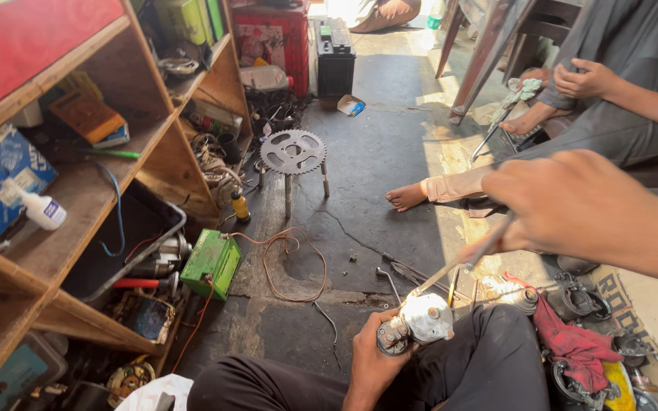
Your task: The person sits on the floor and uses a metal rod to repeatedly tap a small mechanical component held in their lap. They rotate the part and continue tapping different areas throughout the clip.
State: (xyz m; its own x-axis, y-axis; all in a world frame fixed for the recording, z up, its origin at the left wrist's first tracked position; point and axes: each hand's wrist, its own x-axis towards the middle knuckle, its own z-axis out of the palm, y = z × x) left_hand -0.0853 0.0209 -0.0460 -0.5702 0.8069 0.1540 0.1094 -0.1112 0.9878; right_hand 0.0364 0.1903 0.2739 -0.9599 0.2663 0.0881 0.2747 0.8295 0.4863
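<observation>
- Left hand [375, 358] is clamped around a small grey motor unit [419, 321], propped on the person's knee.
- Right hand [573, 202] is closed on a thin screwdriver [466, 262], tip at the unit's top.
- Unit looks assembled; fastener work appears in progress.
- Red rag [573, 342] lies beside the knee; green box [212, 263] rests on the floor by the shelf's lower corner.

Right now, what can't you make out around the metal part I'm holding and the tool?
- Tool tip: head view, hidden where the thin rod meets the metal part.
- Right hand: motion-blurred, its grip unclear.
- Part's underside: covered by left hand.
- Right forearm: cut off by the frame's right edge.
</observation>
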